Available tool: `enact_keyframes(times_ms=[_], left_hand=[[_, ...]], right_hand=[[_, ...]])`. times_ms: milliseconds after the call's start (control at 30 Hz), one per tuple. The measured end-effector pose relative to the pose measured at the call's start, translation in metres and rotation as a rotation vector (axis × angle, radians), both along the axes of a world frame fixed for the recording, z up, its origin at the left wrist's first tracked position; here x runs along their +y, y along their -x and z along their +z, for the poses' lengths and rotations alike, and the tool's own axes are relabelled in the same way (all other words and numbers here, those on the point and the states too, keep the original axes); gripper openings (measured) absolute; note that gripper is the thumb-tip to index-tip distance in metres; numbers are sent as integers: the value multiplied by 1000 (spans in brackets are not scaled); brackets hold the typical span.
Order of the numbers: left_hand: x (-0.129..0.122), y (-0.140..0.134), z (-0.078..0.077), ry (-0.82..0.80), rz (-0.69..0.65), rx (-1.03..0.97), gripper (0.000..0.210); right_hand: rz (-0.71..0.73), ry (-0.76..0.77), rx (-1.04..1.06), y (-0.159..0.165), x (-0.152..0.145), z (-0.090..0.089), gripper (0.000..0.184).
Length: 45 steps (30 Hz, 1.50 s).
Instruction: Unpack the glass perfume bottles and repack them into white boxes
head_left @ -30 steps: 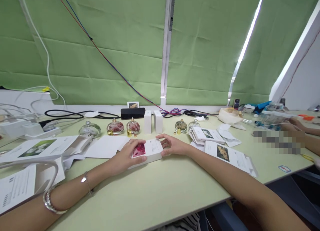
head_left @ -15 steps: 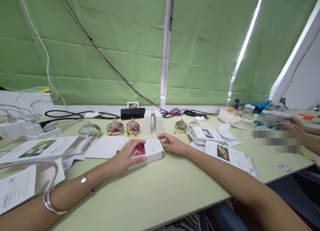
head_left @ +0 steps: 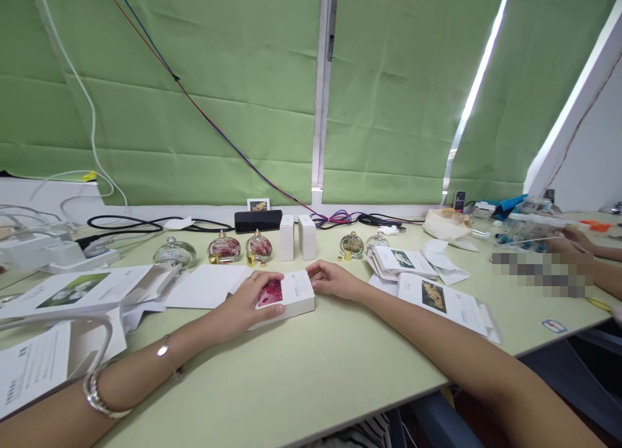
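A white carton with a pink flower picture lies flat on the pale table. Across its left part, my left hand grips it, thumb along the near side and fingers over the top. At the carton's right end is my right hand, fingers bent and slightly apart, the fingertips touching the end at the far corner. No object shows in my right hand. Behind the carton stand two small white boxes and two round glass bottles with pink contents. Small gold caps sit in front of these bottles.
Flattened flower-print cartons lie at left, more cartons at right. A clear bottle, two further bottles, a black phone-like slab and cables line the back. Another person's hands are far right.
The carton's right end has shifted slightly left, and its end flap now looks flush where it stuck out a little before. My right fingers have moved slightly against that end.
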<state>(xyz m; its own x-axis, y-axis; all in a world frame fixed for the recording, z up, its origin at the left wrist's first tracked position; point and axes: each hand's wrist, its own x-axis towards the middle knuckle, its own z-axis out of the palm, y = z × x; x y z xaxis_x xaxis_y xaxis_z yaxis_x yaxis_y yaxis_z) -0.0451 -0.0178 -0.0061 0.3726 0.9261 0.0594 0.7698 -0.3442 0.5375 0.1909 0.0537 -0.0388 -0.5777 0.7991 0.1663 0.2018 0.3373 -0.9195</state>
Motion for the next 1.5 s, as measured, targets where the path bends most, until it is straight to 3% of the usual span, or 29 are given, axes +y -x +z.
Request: enact_keyframes(times_ms=[200, 333, 433, 600, 733, 867, 967, 1100, 1267, 1433, 1500], left_hand=[[2, 3, -4, -65, -35, 11, 66], [4, 5, -6, -77, -40, 6, 64], [5, 5, -7, -70, -41, 0, 64], [6, 6, -9, -109, -73, -30, 59], [5, 6, -10, -121, -66, -88, 53], [5, 7, -9, -156, -22, -354, 45], [5, 6, -11, -166, 2, -632, 45], [2, 0, -13, -168, -124, -899, 41], [0, -1, -15, -139, -287, -752, 48], [-3, 3, -19, -118, -196, -407, 87], [-6, 4, -18, -66, -211, -234, 88]], right_hand=[[-54, -165, -136, 1, -6, 2, 25], [-98, -491, -255, 0, -16, 7, 35], [-30, -723, -291, 2, -29, 12, 38], [111, -844, -533, 11, -42, 14, 64], [85, -861, -563, 10, -40, 15, 63], [61, -845, -526, 5, -36, 17, 52], [9, -714, -441, 2, -36, 18, 48], [39, -521, -296, 4, -39, 17, 51], [-14, -424, -233, 9, -45, 17, 87], [-264, -385, -136, 12, -39, 14, 53], [-388, -337, -95, 11, -32, 13, 41]])
